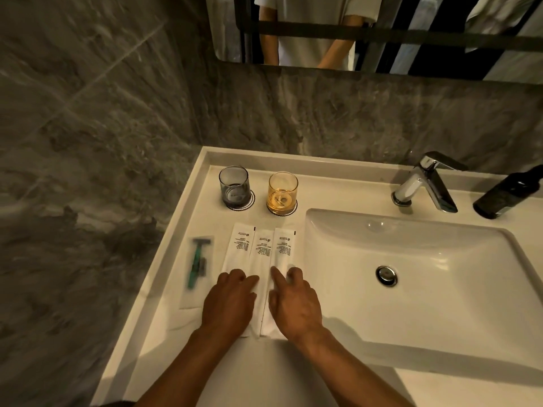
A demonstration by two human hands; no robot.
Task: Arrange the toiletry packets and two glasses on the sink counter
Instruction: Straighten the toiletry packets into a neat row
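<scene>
Three white toiletry packets point(262, 248) lie side by side on the white sink counter point(188, 230), left of the basin. My left hand point(229, 301) rests flat on the near end of the left packets, fingers slightly apart. My right hand point(293, 304) presses on the right packet, index finger stretched forward. A clear packet with a green razor point(197, 259) lies to their left. Behind the packets a grey glass point(234, 186) and an amber glass point(282, 193) stand upright on round coasters.
The white basin point(411, 277) with its drain point(386, 275) fills the right side. A chrome tap point(426, 183) and a dark bottle point(508, 195) stand behind it. Grey marble walls close in at the left and back, and a mirror point(382, 33) hangs above.
</scene>
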